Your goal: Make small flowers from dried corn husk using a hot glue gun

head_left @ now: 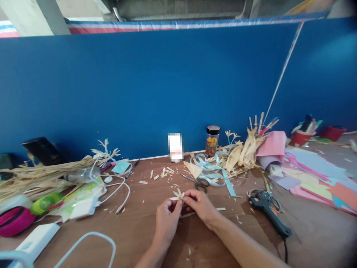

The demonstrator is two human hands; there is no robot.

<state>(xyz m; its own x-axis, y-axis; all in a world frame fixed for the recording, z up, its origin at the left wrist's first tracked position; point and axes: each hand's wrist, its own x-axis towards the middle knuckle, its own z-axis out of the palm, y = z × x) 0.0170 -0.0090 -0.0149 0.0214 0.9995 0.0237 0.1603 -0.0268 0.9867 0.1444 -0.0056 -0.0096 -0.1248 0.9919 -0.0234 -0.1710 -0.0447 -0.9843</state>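
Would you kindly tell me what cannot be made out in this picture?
Pale flower: base hidden by the left hand and right hand, head view.
Black cord: far end cut off by the bottom edge, head view.
White item: markings blurred by pixelation, head view.

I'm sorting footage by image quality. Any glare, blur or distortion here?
All in the head view: pale glare on the blue partition, upper right; that corner darkens; coloured papers, right, look stretched and soft; a white object near centre is pixelated; the pale flower between left hand and right hand lacks fine detail.
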